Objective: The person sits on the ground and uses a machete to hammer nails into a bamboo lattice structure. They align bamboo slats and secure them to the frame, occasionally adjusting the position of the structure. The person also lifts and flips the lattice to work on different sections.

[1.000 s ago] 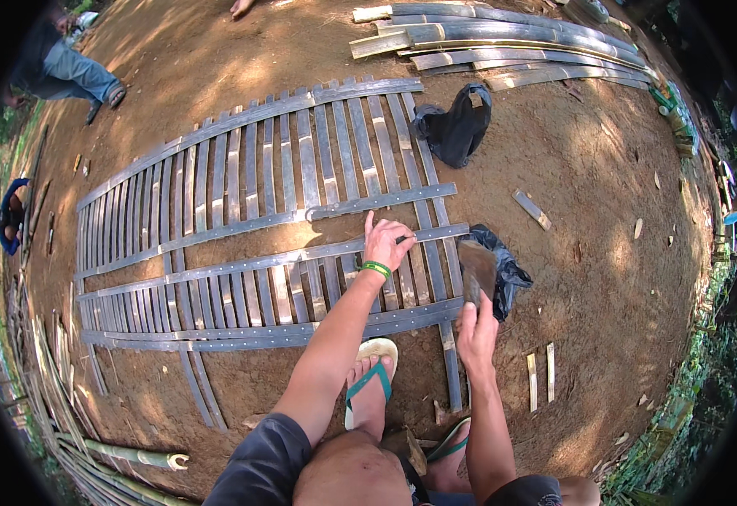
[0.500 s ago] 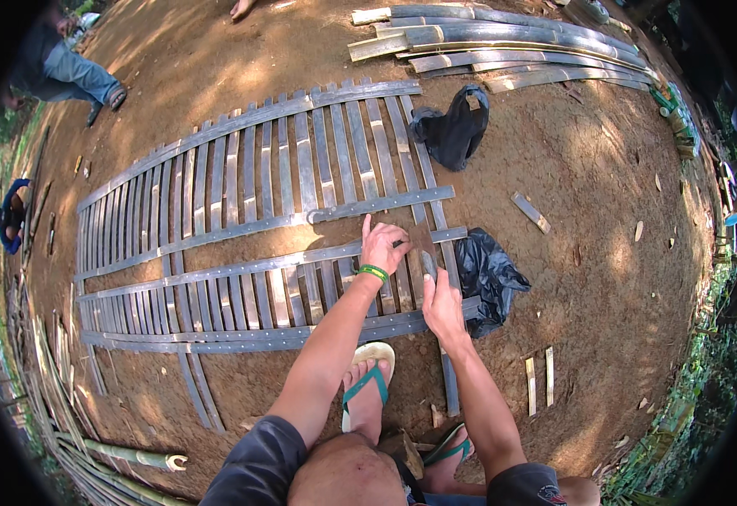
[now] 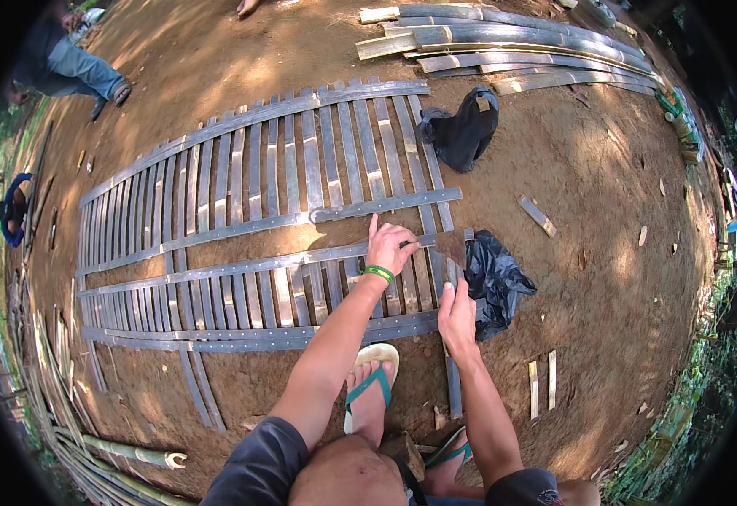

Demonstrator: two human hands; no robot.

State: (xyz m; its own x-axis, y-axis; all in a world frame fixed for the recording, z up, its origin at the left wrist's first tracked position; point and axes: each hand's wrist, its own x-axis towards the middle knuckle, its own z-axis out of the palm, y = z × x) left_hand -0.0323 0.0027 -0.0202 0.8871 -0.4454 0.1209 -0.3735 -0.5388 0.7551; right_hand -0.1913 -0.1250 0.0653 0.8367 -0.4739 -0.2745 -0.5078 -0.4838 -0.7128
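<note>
My right hand (image 3: 458, 319) grips the handle of a broad-bladed knife (image 3: 450, 246), its brown, cleaver-like blade pointing away from me. Left of the blade, my left hand (image 3: 392, 248) pinches a small thin dark piece (image 3: 406, 244) between thumb and fingers; its kind is too small to make out. The forefinger sticks out forward. Both hands are above the right end of a slatted bamboo panel (image 3: 259, 272). Beyond it lies a second, larger bamboo panel (image 3: 267, 223) of upright slats fixed to long rails. My left wrist wears a green and yellow band (image 3: 379, 272).
Black plastic bags (image 3: 495, 282) (image 3: 463, 135) lie by the panels' right ends. Split bamboo lengths (image 3: 520, 38) are piled at far right, and bamboo poles (image 3: 124, 451) lie at near left. Short strips (image 3: 533, 390) rest on the dirt. A person in jeans (image 3: 82, 67) is at far left.
The knife has moved right, away from my left hand, and my right hand has shifted right with it. My left hand keeps its pinch. The whole view has shifted slightly.
</note>
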